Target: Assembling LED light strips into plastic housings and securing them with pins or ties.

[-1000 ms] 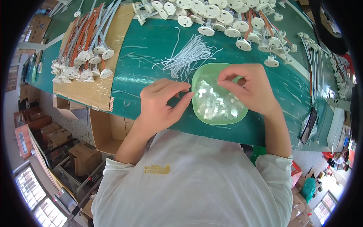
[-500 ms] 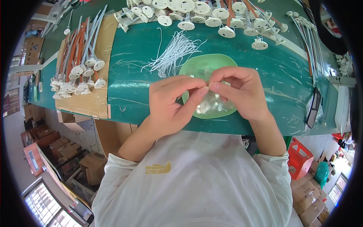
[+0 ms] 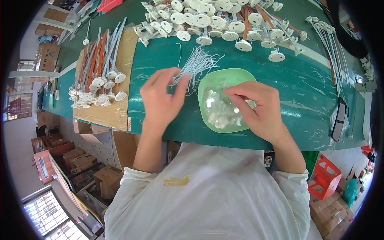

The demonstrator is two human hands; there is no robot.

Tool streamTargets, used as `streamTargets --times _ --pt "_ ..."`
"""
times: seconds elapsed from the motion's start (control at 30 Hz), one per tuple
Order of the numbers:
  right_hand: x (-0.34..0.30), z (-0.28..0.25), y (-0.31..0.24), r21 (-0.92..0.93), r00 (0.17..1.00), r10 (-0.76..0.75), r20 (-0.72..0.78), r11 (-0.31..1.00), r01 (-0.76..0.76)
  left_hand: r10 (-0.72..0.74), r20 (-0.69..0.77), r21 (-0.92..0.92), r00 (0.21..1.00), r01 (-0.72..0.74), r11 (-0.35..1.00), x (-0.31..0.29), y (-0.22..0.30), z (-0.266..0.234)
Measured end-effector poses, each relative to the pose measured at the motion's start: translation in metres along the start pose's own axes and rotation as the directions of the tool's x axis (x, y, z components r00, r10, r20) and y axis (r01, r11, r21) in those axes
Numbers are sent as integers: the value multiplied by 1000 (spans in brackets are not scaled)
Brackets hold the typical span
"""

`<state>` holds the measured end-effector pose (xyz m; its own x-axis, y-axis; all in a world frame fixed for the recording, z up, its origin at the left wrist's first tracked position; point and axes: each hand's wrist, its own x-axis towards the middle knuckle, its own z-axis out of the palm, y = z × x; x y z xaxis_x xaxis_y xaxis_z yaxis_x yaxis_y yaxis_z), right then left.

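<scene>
Over the round pale-green plastic bowl [image 3: 224, 80], my right hand [image 3: 258, 108] is pinching something too small to tell; my left hand [image 3: 160, 98] is reaching, fingers loose, into the bundle of thin white wires [image 3: 198, 64].

White disc fittings [image 3: 224, 20] along bench; cardboard sheet [image 3: 108, 108]; red crate [image 3: 325, 179]

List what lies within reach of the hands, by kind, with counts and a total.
Hands: 2, left hand and right hand
Green bowl of small clear parts: 1
Bundle of white wires: 1
Total: 4
</scene>
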<state>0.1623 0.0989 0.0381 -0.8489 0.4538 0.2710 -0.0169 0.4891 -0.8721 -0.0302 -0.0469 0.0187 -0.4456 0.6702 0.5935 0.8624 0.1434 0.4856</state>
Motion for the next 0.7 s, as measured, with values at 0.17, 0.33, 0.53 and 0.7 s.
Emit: streamTargets --times 0.17,0.33,0.53,0.7 --pt "2 -4 -3 175 984 168 -57 972 -156 -70 106 25 992 67 997 12 -10 -7" --pt "18 -35 -26 -62 1000 -14 -5 998 13 79 180 -86 980 -64 994 59 7 -11" --pt "49 -92 -92 -388 906 -405 -120 859 333 225 60 47 973 -228 973 135 2 6" --pt "35 -102 -113 -232 651 -447 -613 890 392 159 68 287 985 -172 942 185 5 45"
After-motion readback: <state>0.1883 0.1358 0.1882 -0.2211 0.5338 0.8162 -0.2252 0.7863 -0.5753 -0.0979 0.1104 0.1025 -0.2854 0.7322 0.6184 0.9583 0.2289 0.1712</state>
